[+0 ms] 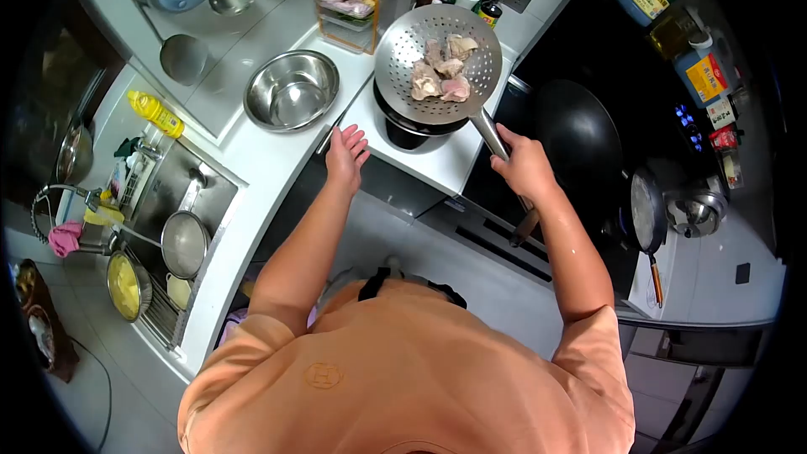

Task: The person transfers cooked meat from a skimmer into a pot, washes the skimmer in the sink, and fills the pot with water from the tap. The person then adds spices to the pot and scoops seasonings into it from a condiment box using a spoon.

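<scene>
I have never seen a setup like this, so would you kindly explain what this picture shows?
There is no machine here: a person works with two bare hands, and the single picture comes from a camera worn on the head, looking forward and down. The right hand grips the handle of a metal strainer, which holds several pieces of meat. The left hand is open and holds nothing, near the edge of the white counter. On that counter stands a steel bowl; to the right of the strainer sits a dark wok.

The strainer [405,55] is satiny metal, the bowl [294,99] glossy metal, the shirt [420,370] matt cloth.
</scene>
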Motion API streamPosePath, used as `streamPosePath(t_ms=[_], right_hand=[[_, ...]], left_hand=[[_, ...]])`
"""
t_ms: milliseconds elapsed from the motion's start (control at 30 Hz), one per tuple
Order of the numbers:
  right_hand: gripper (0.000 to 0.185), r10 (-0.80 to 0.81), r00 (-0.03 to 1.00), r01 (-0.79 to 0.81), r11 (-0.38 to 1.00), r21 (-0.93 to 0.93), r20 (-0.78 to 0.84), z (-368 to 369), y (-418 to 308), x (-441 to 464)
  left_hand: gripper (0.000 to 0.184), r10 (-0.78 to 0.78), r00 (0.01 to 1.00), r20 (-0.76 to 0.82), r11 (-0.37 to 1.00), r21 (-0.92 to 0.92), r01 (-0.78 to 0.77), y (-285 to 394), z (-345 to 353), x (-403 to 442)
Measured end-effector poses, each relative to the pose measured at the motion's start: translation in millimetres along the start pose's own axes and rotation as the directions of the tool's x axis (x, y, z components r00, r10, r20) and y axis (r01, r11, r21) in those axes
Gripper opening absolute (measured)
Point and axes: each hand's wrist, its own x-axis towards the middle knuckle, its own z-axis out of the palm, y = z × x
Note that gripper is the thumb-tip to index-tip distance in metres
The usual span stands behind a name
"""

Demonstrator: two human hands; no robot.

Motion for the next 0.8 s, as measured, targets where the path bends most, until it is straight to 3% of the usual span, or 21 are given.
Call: streamPosePath(t_ms=[133, 567, 667, 767, 800], right_hand=[[0.059, -0.039, 0.999, 0.036, 0.959, -0.280, -0.007, 21, 38, 23], [0.062, -0.218, 0.949, 0.106, 0.902, -0.418, -0.229, 18, 76, 32], [0.059, -0.258, 0.927, 0.133, 0.906, -0.403, -0.274, 19, 81, 27], [0.063, -0.185, 0.944, 0.122, 0.965, -0.232, -0.274, 23, 89, 24], [0.063, -0.131, 0.962, 0.110, 0.989, -0.098, -0.239, 25, 95, 24]], left_hand=[[0.058, 0.017, 0.996, -0.082, 1.000, 0.022, -0.015, -8, 12, -2], [0.053, 0.065, 0.987, -0.146, 0.993, 0.107, -0.050, -18, 26, -3], [0.052, 0.067, 0.986, -0.150, 0.993, 0.109, -0.051, -19, 26, -7], [0.051, 0.063, 0.986, -0.156, 0.994, 0.102, -0.047, -22, 21, -9], [0.050, 0.062, 0.985, -0.159, 0.994, 0.097, -0.047, -22, 19, -8]])
